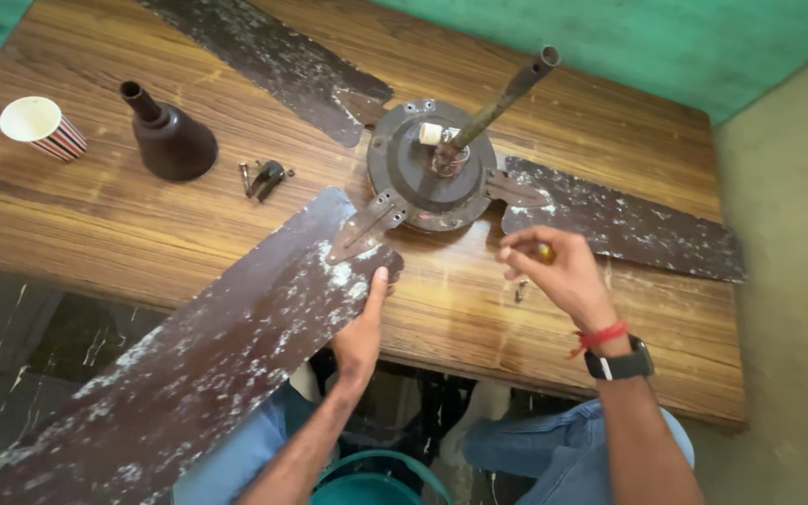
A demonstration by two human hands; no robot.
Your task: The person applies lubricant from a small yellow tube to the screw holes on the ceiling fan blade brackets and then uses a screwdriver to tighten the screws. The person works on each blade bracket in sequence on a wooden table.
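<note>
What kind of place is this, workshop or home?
Probably a small home or informal repair spot, not a fitted workshop: a ceiling fan lies dismantled on a worn wooden table, with a paper cup, green painted walls and no workbench tools.

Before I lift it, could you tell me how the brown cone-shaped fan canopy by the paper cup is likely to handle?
The canopy looks rigid and smooth, so probably slippery. It stands on its wide mouth, so a push should slide it across the wooden table rather than tip it. On its side, it would likely roll in a curve.
</note>
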